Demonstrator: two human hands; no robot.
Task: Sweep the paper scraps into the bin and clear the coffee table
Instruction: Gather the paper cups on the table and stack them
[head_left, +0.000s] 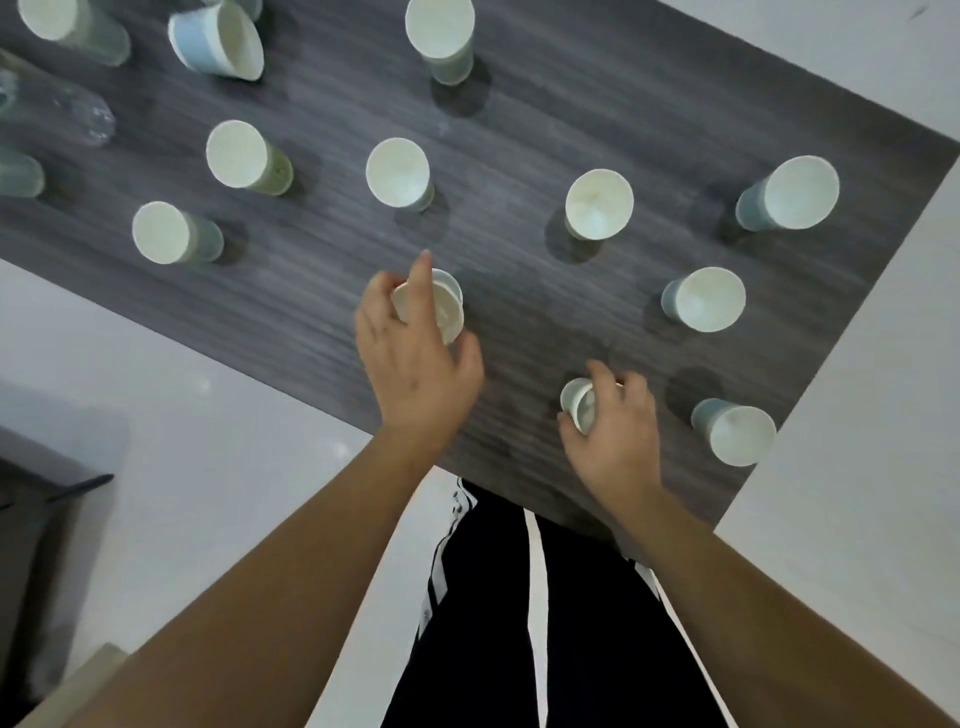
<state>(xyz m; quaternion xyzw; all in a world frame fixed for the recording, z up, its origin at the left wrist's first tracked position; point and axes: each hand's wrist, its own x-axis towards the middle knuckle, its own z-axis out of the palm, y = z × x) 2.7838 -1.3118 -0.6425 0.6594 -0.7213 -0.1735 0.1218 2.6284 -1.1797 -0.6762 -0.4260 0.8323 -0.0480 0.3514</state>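
Several white paper cups stand upright on the dark wood-grain coffee table (519, 104). My left hand (415, 358) wraps around one paper cup (441, 312) near the table's front edge, fingers curled on its rim and side. My right hand (613, 431) closes around another paper cup (579, 405) further right, close to the front edge. Loose cups stand nearby at the right: one (706, 299) behind my right hand and one (737, 431) beside it. No paper scraps or bin are visible.
More cups stand in the middle (397, 174) (597, 205) and far side (441, 36). A clear plastic bottle (57, 111) lies at the far left. A tipped blue-sided cup (218, 39) lies at the back. Pale floor surrounds the table; my dark trousers (519, 623) are below.
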